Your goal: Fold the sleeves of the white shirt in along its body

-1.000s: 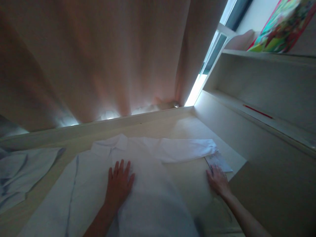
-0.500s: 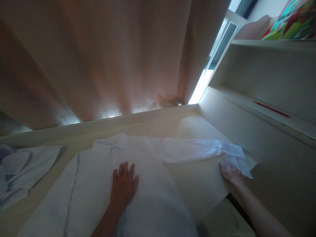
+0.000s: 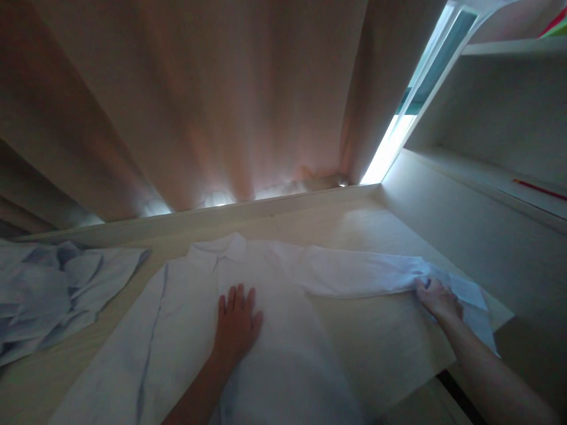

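A white long-sleeved shirt (image 3: pixel 283 348) lies spread on the pale wooden desk, its collar (image 3: pixel 230 248) toward the window side. My left hand (image 3: pixel 238 321) rests flat on the shirt's front below the collar, fingers spread. One sleeve (image 3: pixel 363 273) stretches out to the right. At its cuff end, my right hand (image 3: pixel 438 298) has its fingers curled on the fabric, pinching it near the cuff. The loose cuff (image 3: pixel 472 295) fans out beyond that hand toward the side panel. The shirt's lower part runs out of view.
A crumpled pile of white cloth (image 3: pixel 57 289) sits on the desk (image 3: pixel 354 227) at the left. A brown curtain (image 3: pixel 221 106) hangs behind. On the right, a shelf unit (image 3: pixel 443 212) rises beside the desk, with a red pencil-like stick (image 3: pixel 538 189) on a shelf.
My right hand has moved up from the cuff's lower edge onto the sleeve and its fingers have curled closed. My left hand stays on the shirt. The view has shifted to the right.
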### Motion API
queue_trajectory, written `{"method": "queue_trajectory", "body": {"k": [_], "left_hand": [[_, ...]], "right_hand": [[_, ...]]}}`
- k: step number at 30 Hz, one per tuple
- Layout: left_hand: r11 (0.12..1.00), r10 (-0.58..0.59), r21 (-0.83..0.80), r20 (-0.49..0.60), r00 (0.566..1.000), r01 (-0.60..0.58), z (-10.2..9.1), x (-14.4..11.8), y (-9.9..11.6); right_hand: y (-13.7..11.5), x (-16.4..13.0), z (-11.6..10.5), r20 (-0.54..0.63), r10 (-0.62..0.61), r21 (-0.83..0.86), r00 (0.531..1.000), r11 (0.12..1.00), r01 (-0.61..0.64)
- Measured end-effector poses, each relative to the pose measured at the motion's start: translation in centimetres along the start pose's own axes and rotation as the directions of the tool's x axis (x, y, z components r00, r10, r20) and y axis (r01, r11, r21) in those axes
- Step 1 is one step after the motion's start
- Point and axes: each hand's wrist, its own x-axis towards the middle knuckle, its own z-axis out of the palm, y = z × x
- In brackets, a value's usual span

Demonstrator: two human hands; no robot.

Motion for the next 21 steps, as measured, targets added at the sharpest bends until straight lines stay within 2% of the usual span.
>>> {"method": "queue_trajectory", "body": {"k": [4, 11, 15, 21], "left_hand": [[1.0, 0.008, -0.023, -0.023, 1.0, -0.008, -0.2, 1.5, 1.1], [0.978, 0.097, -0.183, -0.053, 0.994, -0.105, -0.7, 5.2, 5.2], [0.97, 0.106, -0.214, -0.063, 0.992, -0.117, -0.2, 5.7, 6.6], [0.972, 0.099, -0.208, -0.066, 0.993, -0.11, 0.4, 5.5, 6.8]], "right_hand": [[-0.6, 0.8, 0.2, 0.05, 0.067, 0.039, 0.996, 0.997, -0.069], [-0.2, 2.3, -0.5, 0.056, 0.148, 0.102, 0.987, 0.983, -0.153], [-0.3, 2.9, -0.8, 0.032, 0.184, 0.147, 0.982, 0.971, -0.187], [-0.8, 3.0, -0.7, -0.013, 0.21, 0.17, 0.978, 0.964, -0.205]]}}
